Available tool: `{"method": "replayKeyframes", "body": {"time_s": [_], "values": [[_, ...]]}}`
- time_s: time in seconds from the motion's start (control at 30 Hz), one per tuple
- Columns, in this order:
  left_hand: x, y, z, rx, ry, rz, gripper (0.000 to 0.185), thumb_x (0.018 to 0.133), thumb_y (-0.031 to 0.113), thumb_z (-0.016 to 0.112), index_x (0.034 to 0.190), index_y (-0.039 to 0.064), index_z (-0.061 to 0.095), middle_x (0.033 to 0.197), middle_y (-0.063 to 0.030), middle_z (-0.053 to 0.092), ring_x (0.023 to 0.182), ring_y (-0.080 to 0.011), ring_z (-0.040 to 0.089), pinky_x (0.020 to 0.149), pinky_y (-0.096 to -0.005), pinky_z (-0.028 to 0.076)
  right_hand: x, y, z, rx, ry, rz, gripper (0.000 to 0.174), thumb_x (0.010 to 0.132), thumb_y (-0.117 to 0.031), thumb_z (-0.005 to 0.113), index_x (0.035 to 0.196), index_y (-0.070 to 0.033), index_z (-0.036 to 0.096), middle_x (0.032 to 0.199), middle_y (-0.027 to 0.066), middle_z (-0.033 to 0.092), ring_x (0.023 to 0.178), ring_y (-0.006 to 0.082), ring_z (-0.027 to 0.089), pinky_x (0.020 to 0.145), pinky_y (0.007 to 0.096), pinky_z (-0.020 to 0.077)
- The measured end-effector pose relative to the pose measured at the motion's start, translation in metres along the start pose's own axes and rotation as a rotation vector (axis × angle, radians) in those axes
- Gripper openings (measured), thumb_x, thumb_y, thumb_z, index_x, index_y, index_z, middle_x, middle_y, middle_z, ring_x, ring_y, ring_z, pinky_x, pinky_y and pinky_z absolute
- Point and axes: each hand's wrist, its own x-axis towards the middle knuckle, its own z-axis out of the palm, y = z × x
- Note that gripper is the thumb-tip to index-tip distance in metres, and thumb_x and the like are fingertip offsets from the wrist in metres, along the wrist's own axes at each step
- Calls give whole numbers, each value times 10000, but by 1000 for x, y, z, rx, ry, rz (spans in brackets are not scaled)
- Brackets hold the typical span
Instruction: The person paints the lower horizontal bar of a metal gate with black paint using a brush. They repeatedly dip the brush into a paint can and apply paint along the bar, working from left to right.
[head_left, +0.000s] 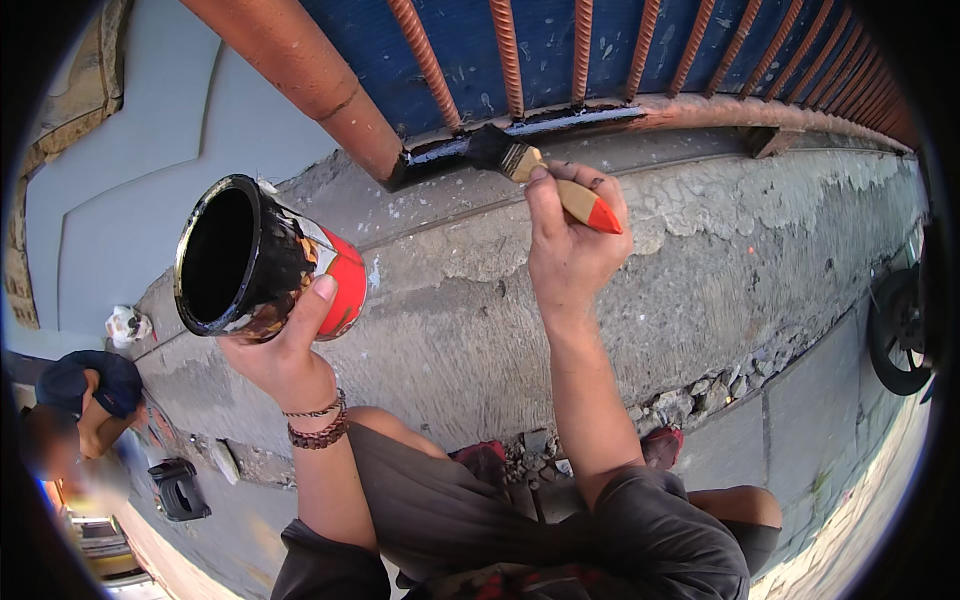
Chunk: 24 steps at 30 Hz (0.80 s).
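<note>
My left hand (289, 364) grips a tin can (341, 281) with a red label, its mouth tilted to the left. Black paint coats the can's inside and much of its outer wall. In my right hand (577, 247) is a flat paintbrush (574, 199) with a wooden, red-tipped handle. Its black-loaded bristles touch the bottom rail (712, 112) of a metal gate. Wet black paint covers the rail from the corner post (337, 105) to a little right of the brush; farther right it is reddish-brown.
Ribbed steel bars (507, 60) rise from the rail before a blue sheet (551, 45). Beneath is a rough concrete ledge (465, 337), with loose rubble (690, 401) along its edge. A person (90, 397) crouches at left near a black plastic stool (180, 487). A wheel (896, 330) stands at right.
</note>
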Motion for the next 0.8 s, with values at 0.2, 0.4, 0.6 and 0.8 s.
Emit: {"method": "replayKeyframes", "body": {"time_s": [0.2, 0.4, 0.6, 0.8], "values": [[-2, 2, -3, -49, -41, 9, 602, 722, -27, 865, 1265, -18, 608, 1152, -79, 688, 1014, -167, 665, 950, -313, 505, 23, 3, -3, 147, -28, 54, 139, 864, -88, 812, 889, 24, 732, 894, 100, 710, 796, 169, 683, 710, 307, 555], [0, -4, -5, -49, -72, -15, 705, 689, 10, 923, 1298, -41, 572, 1189, -126, 685, 1044, -192, 684, 943, -323, 547, 34, -5, -1, 65, -13, -31, 214, 927, -73, 779, 993, 102, 675, 896, 156, 739, 786, 179, 739, 718, 292, 633], [-3, -6, -6, -53, -143, -9, 658, 710, -50, 865, 1306, -5, 589, 1182, -88, 685, 1047, -187, 667, 975, -328, 502, 37, -6, -9, -32, -91, -40, 184, 928, -64, 781, 992, 81, 688, 916, 133, 745, 785, 157, 723, 718, 276, 617], [-1, -4, -5, -4, -153, -22, 578, 734, -29, 860, 1259, -2, 619, 1142, -84, 697, 1048, -174, 662, 983, -327, 493, 29, 15, -19, -40, -318, -105, 203, 910, -54, 802, 1013, 68, 676, 929, 117, 740, 821, 159, 731, 767, 275, 639]]}}
